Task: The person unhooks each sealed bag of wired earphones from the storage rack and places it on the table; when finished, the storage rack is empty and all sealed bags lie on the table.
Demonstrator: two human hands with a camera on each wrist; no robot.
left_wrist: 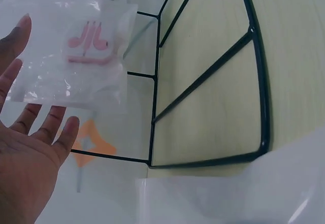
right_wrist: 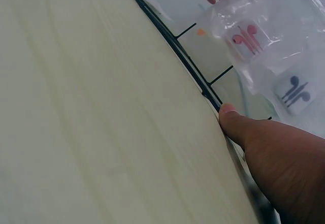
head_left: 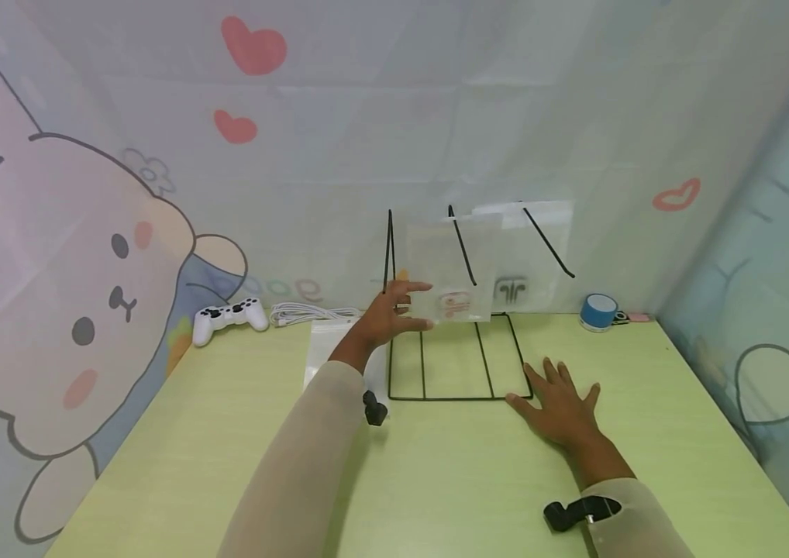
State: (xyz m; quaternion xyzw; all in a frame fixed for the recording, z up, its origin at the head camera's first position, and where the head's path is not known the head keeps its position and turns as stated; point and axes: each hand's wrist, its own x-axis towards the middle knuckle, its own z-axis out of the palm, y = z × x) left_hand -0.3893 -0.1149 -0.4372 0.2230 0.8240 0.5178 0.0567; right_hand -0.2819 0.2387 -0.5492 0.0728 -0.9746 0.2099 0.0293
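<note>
A black wire rack [head_left: 440, 399] stands on the table with several rods sticking up and forward. From its middle rod hangs a clear bag with pink earphones [head_left: 456, 303]. Behind it to the right hangs a second bag with dark grey earphones [head_left: 510, 290]. My left hand [head_left: 394, 314] is at the left edge of the pink earphone bag, its thumb and fingers spread apart; in the left wrist view its fingertips [left_wrist: 71, 127] show just under the bag. Fingers spread, my right hand [head_left: 562, 407] rests at the rack's front right corner, the thumb [right_wrist: 228, 109] on the frame rod.
Another clear bag [head_left: 321, 341] lies on the table left of the rack, partly behind my left arm. A white game controller [head_left: 230, 316] and a coiled white cable [head_left: 311, 313] are at the back left. At the back right stands a blue tape roll [head_left: 598, 312] beside scissors [head_left: 621, 318].
</note>
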